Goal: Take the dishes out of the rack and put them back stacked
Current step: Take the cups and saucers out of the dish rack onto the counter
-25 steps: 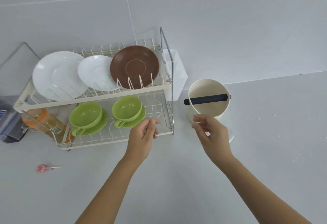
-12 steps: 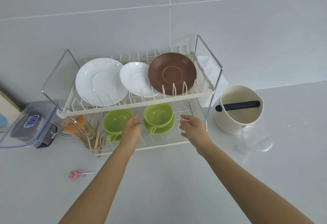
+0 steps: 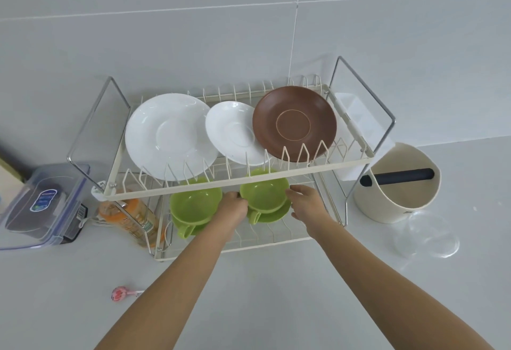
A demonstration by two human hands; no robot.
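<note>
Lower tier of the rack (image 3: pixel 276 168), right side: my left hand (image 3: pixel 231 207) and right hand (image 3: pixel 305 203) flank the green cup (image 3: pixel 264 193) on its saucer (image 3: pixel 272 215). Fingers curl at its rim (true contact uncertain). I should lift saucer and cup level, clear of the upper tier.

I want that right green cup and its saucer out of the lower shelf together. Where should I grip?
Probably by the saucer rim on both sides, coming from the open front. The right green cup sits loose on it under the upper shelf, so lifting is blocked; the left hand and right hand already flank it.
</note>
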